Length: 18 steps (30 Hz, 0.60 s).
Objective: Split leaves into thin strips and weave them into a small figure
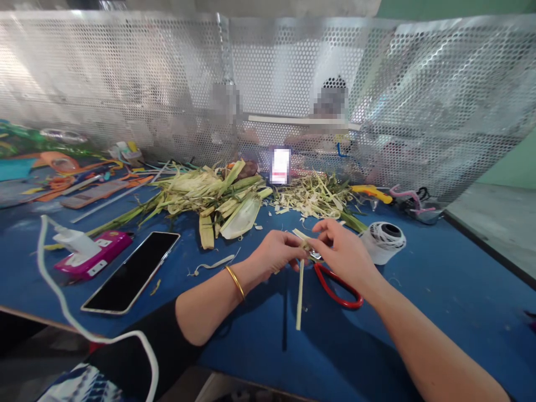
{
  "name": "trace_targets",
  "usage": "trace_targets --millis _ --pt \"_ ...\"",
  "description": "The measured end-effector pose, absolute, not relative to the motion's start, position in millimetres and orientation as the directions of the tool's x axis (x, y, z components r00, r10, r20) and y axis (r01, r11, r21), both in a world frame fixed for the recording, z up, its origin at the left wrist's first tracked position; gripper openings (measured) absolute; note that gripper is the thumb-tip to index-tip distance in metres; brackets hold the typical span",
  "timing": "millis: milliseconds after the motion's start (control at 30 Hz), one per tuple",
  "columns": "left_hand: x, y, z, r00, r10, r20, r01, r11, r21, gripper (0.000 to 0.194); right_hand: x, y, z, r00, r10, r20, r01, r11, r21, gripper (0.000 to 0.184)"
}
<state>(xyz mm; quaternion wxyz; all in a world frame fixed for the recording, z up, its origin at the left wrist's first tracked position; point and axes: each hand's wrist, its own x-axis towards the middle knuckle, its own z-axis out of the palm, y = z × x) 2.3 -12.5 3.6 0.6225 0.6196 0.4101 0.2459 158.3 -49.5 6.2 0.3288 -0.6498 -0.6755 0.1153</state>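
Note:
Near the middle of the blue table, my left hand [278,254] and my right hand [341,248] meet with fingertips pinched together. Between them is a pale green plant strip [300,296], one long end hanging down toward me and another short end sticking up at the top. Where the fingers overlap, the strip's middle is partly hidden. Red-handled scissors [339,290] lie just under my right hand, their blades mostly covered. A roll of white thread [384,241] stands to the right of that hand. A gold bangle [235,282] circles my left wrist.
A heap of plant stalks and husks [209,195] and a pile of shredded trimmings [316,195] lie along the perforated metal screen [285,72]. On the left are a phone [133,271] and a magenta power strip [94,255] with a white cable [62,301].

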Motion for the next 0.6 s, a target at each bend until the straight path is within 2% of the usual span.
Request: trace_targets --millis 67,167,233,300,400,500,600 --pt "2.1 -14.1 5.0 0.580 0.787 -0.210 0.246 0.077 0.966 0.009 158.7 -49.7 9.1 0.020 0.968 0.251 0.818 0.128 -0.560 0.020" --pt "1.8 -16.1 6.0 0.628 0.747 -0.218 0.278 0.046 0.959 0.009 159.4 -48.7 12.5 -0.007 0.984 0.177 0.847 0.100 -0.522 0.033" --pt "1.3 -16.1 5.1 0.655 0.722 -0.225 0.295 0.030 0.955 0.009 160.3 -47.1 11.7 -0.011 0.994 0.112 0.795 0.077 -0.602 0.030" --pt "0.4 -15.3 3.0 0.687 0.689 -0.232 0.310 0.011 0.951 0.010 161.5 -44.9 8.7 -0.026 0.999 0.035 0.667 0.044 -0.744 0.024" --pt "-0.8 -14.0 -0.5 0.745 0.619 -0.249 0.321 -0.005 0.947 0.011 163.3 -41.5 4.2 0.016 1.000 -0.009 0.450 -0.016 -0.893 0.026" --pt "-1.6 -12.9 -2.3 0.776 0.562 -0.285 0.335 0.015 0.942 0.010 162.9 -39.3 3.1 0.147 0.989 0.020 0.294 -0.024 -0.956 0.028" --pt "-2.8 -11.4 -1.4 0.795 0.541 -0.275 0.302 0.040 0.952 0.010 161.0 -38.4 4.7 0.244 0.968 0.064 0.189 0.017 -0.982 0.023"
